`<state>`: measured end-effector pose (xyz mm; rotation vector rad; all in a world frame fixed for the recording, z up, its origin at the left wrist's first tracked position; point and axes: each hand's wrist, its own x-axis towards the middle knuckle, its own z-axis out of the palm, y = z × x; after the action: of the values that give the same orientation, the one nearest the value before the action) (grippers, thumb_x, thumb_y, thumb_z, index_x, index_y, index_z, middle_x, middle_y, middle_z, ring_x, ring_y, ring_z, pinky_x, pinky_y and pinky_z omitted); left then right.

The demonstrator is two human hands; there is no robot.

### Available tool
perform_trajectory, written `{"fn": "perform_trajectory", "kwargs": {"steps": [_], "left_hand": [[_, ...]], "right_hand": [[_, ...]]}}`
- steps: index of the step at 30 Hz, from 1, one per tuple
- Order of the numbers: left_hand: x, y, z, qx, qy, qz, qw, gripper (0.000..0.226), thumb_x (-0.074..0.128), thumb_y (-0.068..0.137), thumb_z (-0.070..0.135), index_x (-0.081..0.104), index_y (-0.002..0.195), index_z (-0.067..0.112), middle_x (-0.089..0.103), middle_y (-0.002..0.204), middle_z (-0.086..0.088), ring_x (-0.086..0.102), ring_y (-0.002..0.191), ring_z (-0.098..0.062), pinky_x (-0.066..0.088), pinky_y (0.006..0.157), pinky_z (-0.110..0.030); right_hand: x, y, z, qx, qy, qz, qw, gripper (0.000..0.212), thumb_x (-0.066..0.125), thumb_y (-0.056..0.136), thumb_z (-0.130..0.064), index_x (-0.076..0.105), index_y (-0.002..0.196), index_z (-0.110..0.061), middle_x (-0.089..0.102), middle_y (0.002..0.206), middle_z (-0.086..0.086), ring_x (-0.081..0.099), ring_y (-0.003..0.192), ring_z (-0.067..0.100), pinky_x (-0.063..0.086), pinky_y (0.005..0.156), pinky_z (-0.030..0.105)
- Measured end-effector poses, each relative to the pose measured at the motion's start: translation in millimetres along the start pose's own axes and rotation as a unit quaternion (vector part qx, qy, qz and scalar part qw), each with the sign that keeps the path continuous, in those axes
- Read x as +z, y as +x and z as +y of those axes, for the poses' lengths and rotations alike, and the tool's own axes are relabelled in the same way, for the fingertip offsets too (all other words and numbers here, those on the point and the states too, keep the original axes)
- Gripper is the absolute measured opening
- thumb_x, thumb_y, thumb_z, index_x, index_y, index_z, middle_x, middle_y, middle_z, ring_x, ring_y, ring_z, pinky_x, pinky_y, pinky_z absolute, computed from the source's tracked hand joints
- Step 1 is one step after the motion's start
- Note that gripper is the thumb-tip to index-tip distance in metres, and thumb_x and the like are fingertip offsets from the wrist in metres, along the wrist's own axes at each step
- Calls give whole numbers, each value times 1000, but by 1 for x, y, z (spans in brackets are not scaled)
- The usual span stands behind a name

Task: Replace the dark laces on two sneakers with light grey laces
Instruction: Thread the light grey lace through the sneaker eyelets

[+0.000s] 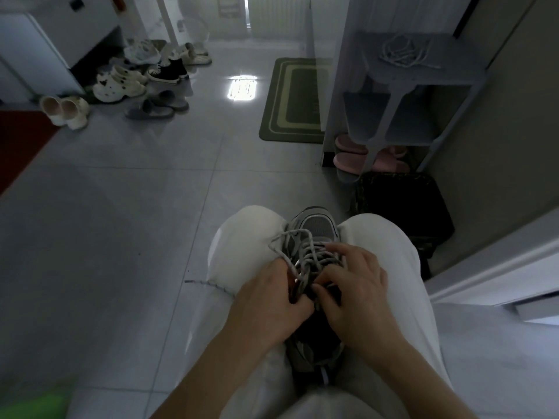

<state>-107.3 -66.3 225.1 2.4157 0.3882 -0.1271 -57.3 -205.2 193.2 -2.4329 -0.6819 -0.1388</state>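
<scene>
A grey sneaker (316,226) lies wedged between my knees, toe pointing away from me. Loose speckled grey lace (290,237) loops over its tongue and onto my left knee. My left hand (269,300) pinches the lace at the left side of the eyelets, fingers curled. My right hand (357,285) rests on the right side of the shoe with its fingers bent onto the crossed laces. A coil of light laces (405,52) lies on top of the shelf unit (423,77) at the far right. The second sneaker is not in view.
White trousers (242,243) cover both knees. A black stool (402,201) stands close on the right, with pink slippers (351,160) under the shelf. A green mat (296,101) lies ahead. Several shoes (121,83) crowd the far left floor.
</scene>
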Motion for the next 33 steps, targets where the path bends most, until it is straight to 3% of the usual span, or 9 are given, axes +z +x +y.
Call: {"fn": "perform_trajectory", "kwargs": {"steps": [6,12,15,17,19,23,27,30,33], "left_hand": [[3,2,-2,-52,1,31,998,16,56,77,33,52,91,27,61,92,8,57,87,-16,45,72,-28],[6,1,1,-49,-17,18,998,15,60,75,36,45,76,31,59,82,12,55,80,-12,40,69,-24],[8,0,3,-43,-17,25,999,23,61,75,38,40,70,29,54,73,12,52,72,-12,36,64,-24],[7,0,1,-42,-35,21,998,23,63,76,40,43,70,29,56,72,13,54,70,-10,38,63,-24],[6,-1,-2,-42,-54,17,997,21,66,74,41,47,71,29,59,71,13,56,68,-7,42,62,-24],[5,2,-5,-55,-65,16,996,18,65,72,39,53,74,26,63,70,9,59,66,-6,46,62,-24],[5,3,-7,-61,-51,27,996,18,64,73,40,51,72,28,60,67,10,55,62,-4,41,55,-21],[5,5,-9,-70,-55,32,996,15,63,71,40,56,76,28,62,70,11,59,67,-8,49,64,-27],[5,7,-11,-74,-61,35,995,17,62,71,37,54,82,27,62,76,10,60,73,-13,50,71,-30]], "right_hand": [[-30,-11,6,-11,-19,41,999,13,50,77,-34,56,72,-23,58,108,-5,46,103,19,25,84,28],[-67,-2,68,180,-4,-4,984,30,71,79,-23,49,68,-39,61,101,3,56,100,32,43,86,49],[-58,0,56,165,12,-12,986,17,74,75,-29,59,83,-30,60,99,0,58,100,29,45,86,50],[-47,4,37,133,-10,22,991,29,77,72,-31,64,96,-23,59,109,1,54,105,26,42,90,47],[-37,9,13,46,-40,44,997,17,67,75,-38,67,88,-27,60,112,0,48,105,20,33,88,38],[-9,14,-9,-81,-116,-54,988,25,48,70,-41,71,72,-30,62,114,-3,51,105,26,27,87,38],[-12,16,-5,-82,-99,-68,989,17,53,71,-37,69,70,-33,60,115,-6,46,107,24,24,86,36],[-36,12,11,-50,-75,-2,996,6,66,68,-32,70,71,-36,60,114,-8,43,107,23,19,83,32],[-62,10,44,36,-84,50,995,10,65,73,-36,74,77,-33,62,112,-6,44,107,27,24,85,40]]}}
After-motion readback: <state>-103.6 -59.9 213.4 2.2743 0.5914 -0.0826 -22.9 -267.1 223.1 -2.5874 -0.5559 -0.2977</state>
